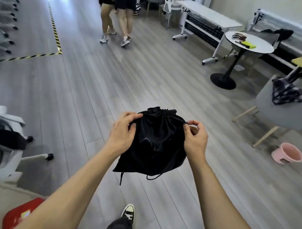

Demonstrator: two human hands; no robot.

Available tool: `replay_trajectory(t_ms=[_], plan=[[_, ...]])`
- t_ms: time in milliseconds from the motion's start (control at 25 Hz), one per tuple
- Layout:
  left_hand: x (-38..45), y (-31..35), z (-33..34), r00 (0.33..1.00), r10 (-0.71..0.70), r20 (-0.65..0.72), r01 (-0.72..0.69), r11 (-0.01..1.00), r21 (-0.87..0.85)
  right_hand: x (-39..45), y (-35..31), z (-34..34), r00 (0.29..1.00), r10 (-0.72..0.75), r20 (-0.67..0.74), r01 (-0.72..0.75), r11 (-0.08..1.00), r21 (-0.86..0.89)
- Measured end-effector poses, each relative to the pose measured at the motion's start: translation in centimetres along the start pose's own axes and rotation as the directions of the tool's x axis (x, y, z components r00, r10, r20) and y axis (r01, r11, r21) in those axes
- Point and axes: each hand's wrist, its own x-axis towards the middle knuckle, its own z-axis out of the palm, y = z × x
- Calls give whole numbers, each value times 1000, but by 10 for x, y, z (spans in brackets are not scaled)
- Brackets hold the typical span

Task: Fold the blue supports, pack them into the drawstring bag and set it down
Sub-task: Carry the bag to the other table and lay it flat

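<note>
Nearest the person, below both forearms, a black-and-white sneaker (128, 212) steps on the grey plank floor (86, 94), and a red object (19, 214) sits low under the left forearm. Between the hands hangs the black drawstring bag (154, 143), held in the air above the floor, its mouth cinched into gathers at the top edge away from the body and its cords dangling from the lower corners. The left hand (123, 130) grips the bag's upper left side, fingers curled over the fabric near the gathered mouth. The right hand (195, 136) pinches the upper right edge between thumb and fingertips, the other fingers curled. The bag bulges a little, but what it holds cannot be seen. Left of the left hand stands a white office chair (5, 139) on castors with pale clothing draped over it. Right of the right hand, a pink bucket (287, 155) rests on the floor, and just beyond it a grey chair (284, 110) with wooden legs carries a dark patterned garment (287, 92). Farther out to the right, a round white table (249, 44) on a black pedestal bears a few small items, one yellow-green, with a folding white table (208, 17) behind it. Beyond the left hand, black-and-yellow tape (54, 29) marks the floor, and at the far end straight ahead the legs of people (116, 21) in dark clothes and sneakers are visible.
</note>
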Motion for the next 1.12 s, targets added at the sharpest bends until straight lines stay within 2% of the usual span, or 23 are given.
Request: replay_trajectory(t_ms=[360,560,800,1120], plan=[[312,-27,49,998,64,5,-64,998,-13,280,-28,114,998,-10,-60,12,999,47],[489,-50,109,998,53,-30,-52,998,23,461,-21,166,1000,-5,-21,7,994,106],[704,-58,175,997,33,-66,-31,999,28,686,-32,227,1000,-10,5,10,997,79],[991,-105,252,991,90,-103,-91,996,-7,963,-38,324,999,-47,5,47,997,56]])
